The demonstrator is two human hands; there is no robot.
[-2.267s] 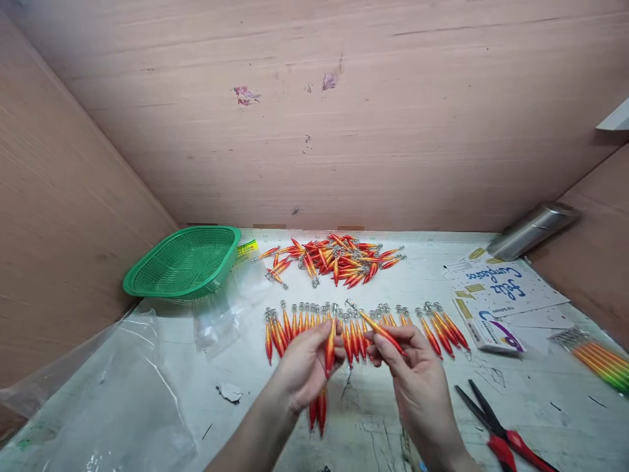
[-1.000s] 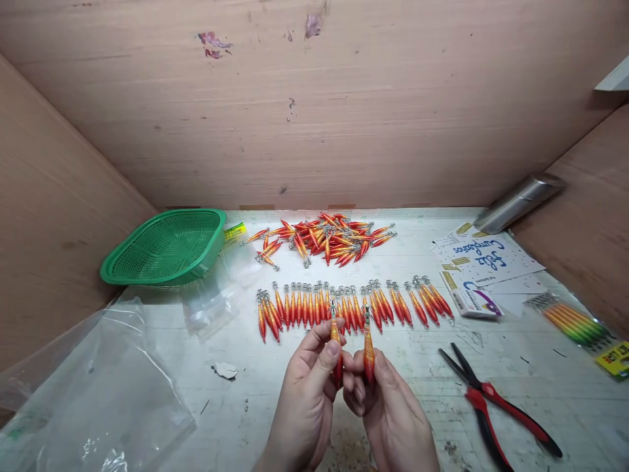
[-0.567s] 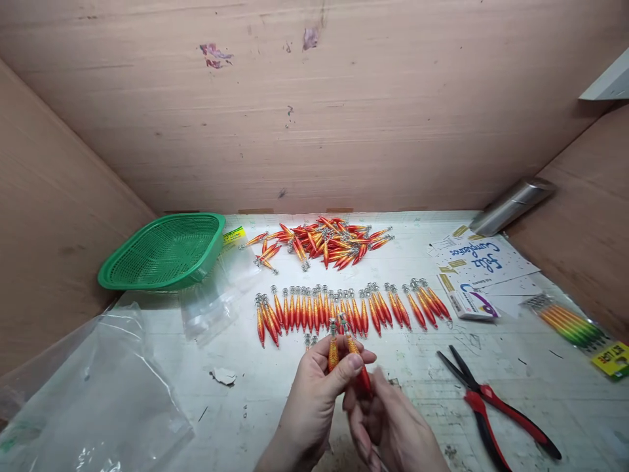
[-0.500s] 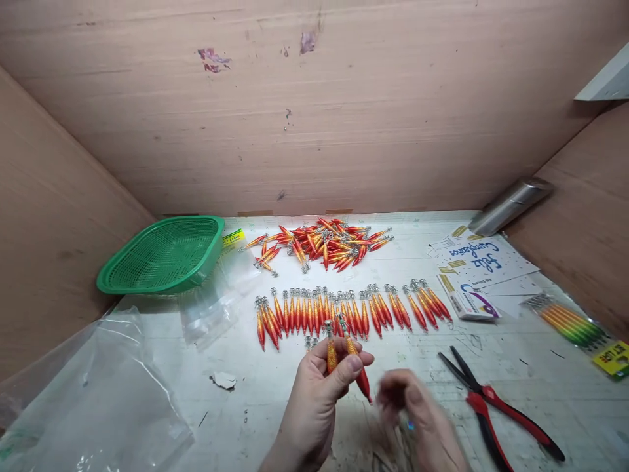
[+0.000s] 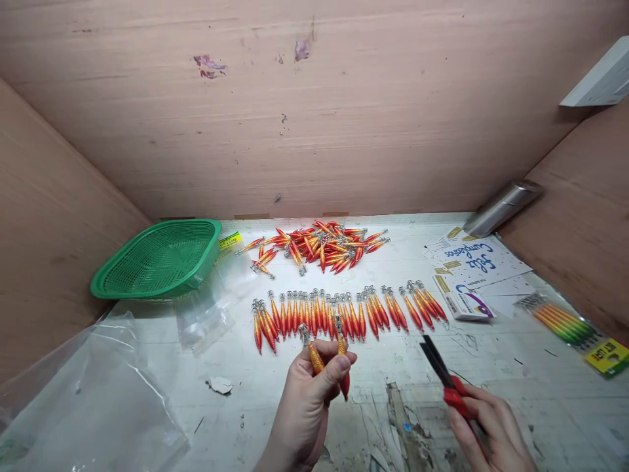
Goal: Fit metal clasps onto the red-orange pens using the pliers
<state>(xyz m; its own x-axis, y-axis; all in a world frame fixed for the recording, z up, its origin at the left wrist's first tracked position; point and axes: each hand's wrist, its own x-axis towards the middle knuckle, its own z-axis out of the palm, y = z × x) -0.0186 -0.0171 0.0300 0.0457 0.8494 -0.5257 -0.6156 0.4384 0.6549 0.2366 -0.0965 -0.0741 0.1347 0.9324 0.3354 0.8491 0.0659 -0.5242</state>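
My left hand (image 5: 309,400) grips two orange-and-red squid jigs, a left jig (image 5: 316,359) and a right jig (image 5: 343,347), with their hook crowns pointing up. The thumb presses on the right jig, and its red tip shows below the fingers. In my right hand (image 5: 491,426) is a pair of long-nosed pliers (image 5: 455,390) with black jaws and red handles. The jaws point up and left, apart from the jigs. Just beyond my left hand lies a row of similar squid jigs (image 5: 344,314), hooks away from me.
A heap of squid jigs (image 5: 324,242) lies at the back. To the left are a green basket (image 5: 98,288) and clear plastic bags (image 5: 113,393). On the right are a small box (image 5: 464,300), printed cards (image 5: 484,259), a metal cylinder (image 5: 506,208) and a packet of lures (image 5: 574,331).
My right hand has moved right and picked up the pliers from the table. My left hand has turned the jigs slightly, and their hook ends now stand further apart.
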